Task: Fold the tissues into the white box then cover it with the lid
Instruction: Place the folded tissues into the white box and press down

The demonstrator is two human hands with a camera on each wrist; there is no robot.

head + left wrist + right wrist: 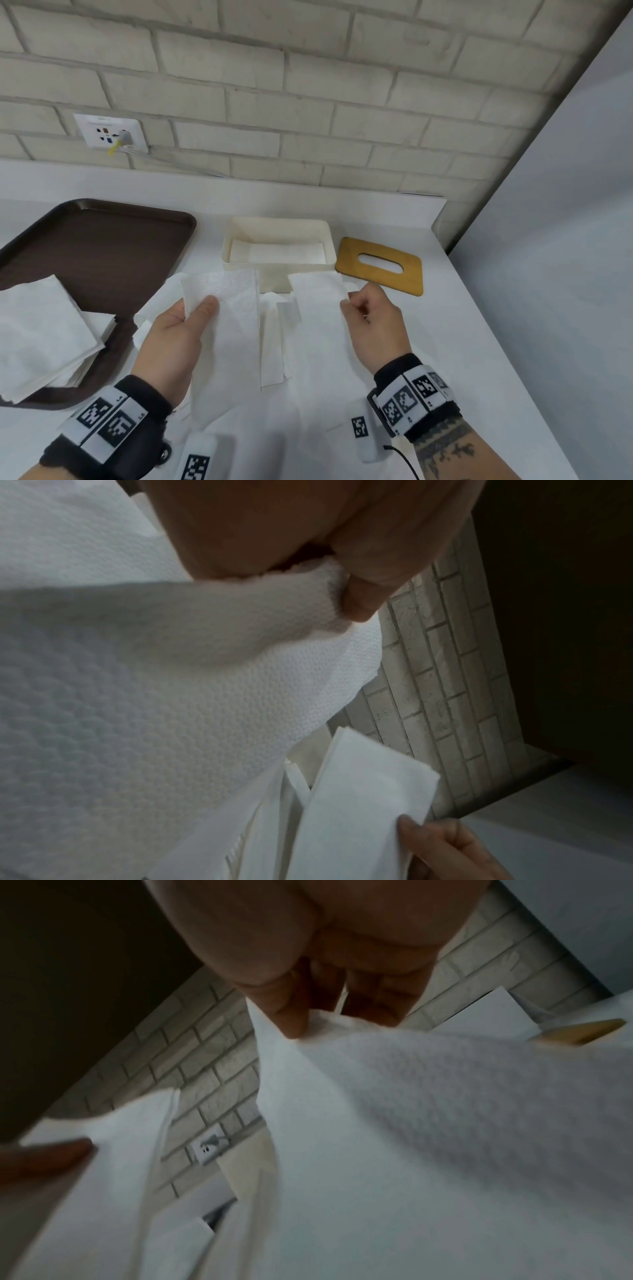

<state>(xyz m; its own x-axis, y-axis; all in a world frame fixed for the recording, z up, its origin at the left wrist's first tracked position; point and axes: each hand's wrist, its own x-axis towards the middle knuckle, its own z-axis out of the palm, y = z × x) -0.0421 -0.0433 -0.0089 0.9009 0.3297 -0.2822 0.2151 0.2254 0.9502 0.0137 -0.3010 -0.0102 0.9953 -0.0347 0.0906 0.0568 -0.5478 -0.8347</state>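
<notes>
**Two hands, one tissue, box waiting**

Both hands are holding a white tissue (236,308) up over the tabletop (462,342), just in front of the white box (278,270). The left hand (178,332) is pinching one upper edge between thumb and fingers, and the right hand (375,325) is pinching the other, so each grip is closed on the sheet and neither is free. The tissue is hanging between them in loose vertical pleats; how many layers are doubled over is hard to tell from the blurred wrist views.

The box is standing open with folded tissue already lying flat inside. The wooden lid (380,265), with its slot, is lying just beside the box on the right, not yet on. More tissues (44,329) are sitting stacked on the brown tray (102,240) to the left.

The sheet is looking very light, soft and embossed, with no stiffness, so it will likely sag, crumple or tear if pulled hard. Taking it by the corners or along a fold line, with light fingertip pressure, seems the safest hold.
</notes>
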